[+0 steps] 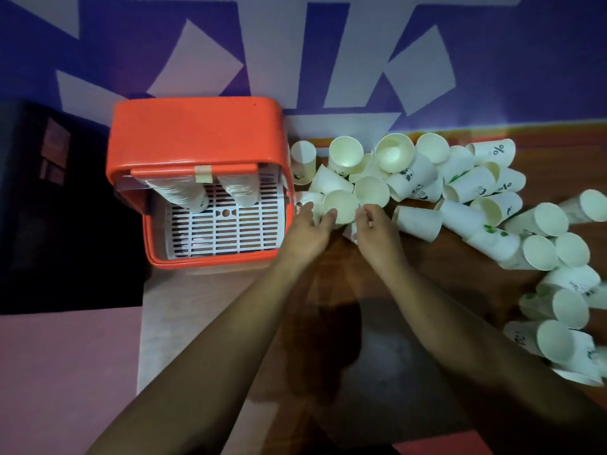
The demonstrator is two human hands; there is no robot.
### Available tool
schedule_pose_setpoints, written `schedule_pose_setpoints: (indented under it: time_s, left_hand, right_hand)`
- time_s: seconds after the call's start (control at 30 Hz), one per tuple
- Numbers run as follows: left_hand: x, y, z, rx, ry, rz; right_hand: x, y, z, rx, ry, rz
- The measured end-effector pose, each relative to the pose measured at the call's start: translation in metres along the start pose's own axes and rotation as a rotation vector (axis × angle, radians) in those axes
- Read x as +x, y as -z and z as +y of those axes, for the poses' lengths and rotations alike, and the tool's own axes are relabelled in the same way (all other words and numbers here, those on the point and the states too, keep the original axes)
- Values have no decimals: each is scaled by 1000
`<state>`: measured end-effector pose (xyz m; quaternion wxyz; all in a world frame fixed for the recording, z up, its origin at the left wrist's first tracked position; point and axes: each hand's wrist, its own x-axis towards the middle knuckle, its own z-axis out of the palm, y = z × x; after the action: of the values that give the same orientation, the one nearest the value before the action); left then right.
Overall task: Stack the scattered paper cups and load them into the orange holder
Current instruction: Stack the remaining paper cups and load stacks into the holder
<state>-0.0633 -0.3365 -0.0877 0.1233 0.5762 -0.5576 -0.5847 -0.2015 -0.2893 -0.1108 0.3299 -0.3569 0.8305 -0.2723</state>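
Bg: purple wall w/ pale angular shapes, dark brown wooden tabletop below it, dim lighting. Black box-like object far left, can't ID.

Step in hand: gathering/stacking phase, not loading. Both hands are at the near-left edge of the pile of scattered white paper cups. Left hand has fingers curled round the side of an upright white paper cup w/ open mouth facing up, looks like a light grasp, not clenched. Right hand is just beside that cup, fingers bent down over another cup lying low; can't tell if it's actually gripping or only touching (cup mostly hidden under the hand).

Next move, my read: lift one cup, line up base w/ the mouth of the next, nest. Cups lie at all angles, many on their sides, so each needs re-orienting first. Thin paper, so squeeze gently or the rim ovals and won't nest.

Containers:
- Orange plastic holder w/ rounded corners, just left of the pile, nearly touching the nearest cups. White slotted grid tray inside, mostly bare.
- Two nested cup stacks hang from under its top: left stack, right stack.
- Strip of tan tape on the front lip.

Progress: early-mid; far more cups loose than loaded.
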Motion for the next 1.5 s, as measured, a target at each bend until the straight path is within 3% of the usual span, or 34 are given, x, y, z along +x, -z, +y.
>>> schedule_pose_setpoints:
  time_s: [0.23, 0.37, 0.47, 0.6, 0.83, 1.03, 1.13, 1.23, 1.33, 1.5]
  left_hand:
    - [16, -19, 4, -37, -44, 59]
    - [-7, -24, -1, -83, -162, 113]
    - [-27, -27, -27, -49, -286, 25]
    - [-59, -49, -57, 24, -280, -97]
    - [-94, -104, -89, 187, -220, -129]
    - [-108, -130, -101, 210, -180, -206]
    - [-106, -116, -103, 270, -221, -266]
    - [-87, -89, -99, 413, -350, -43]
    - [-56, -74, -65, 499, -365, 101]
    - [-6, -86, -14, 722, -511, -35]
  right_hand:
    - [5, -1, 0, 42, 6, -95]
    - [-14, 18, 0, 161, 12, -76]
    - [-40, 36, 12, 266, 52, -51]
    - [-77, 53, 46, 353, -36, -72]
    - [-128, 65, 117, 336, -103, -156]
    - [-136, 78, 161, 236, -79, -154]
    - [-120, 93, 159, 180, -108, -57]
    - [-94, 108, 150, -67, -83, 33]
    - [-69, 107, 137, -126, -86, -104]
    - [-50, 89, 139, -207, -21, -310]
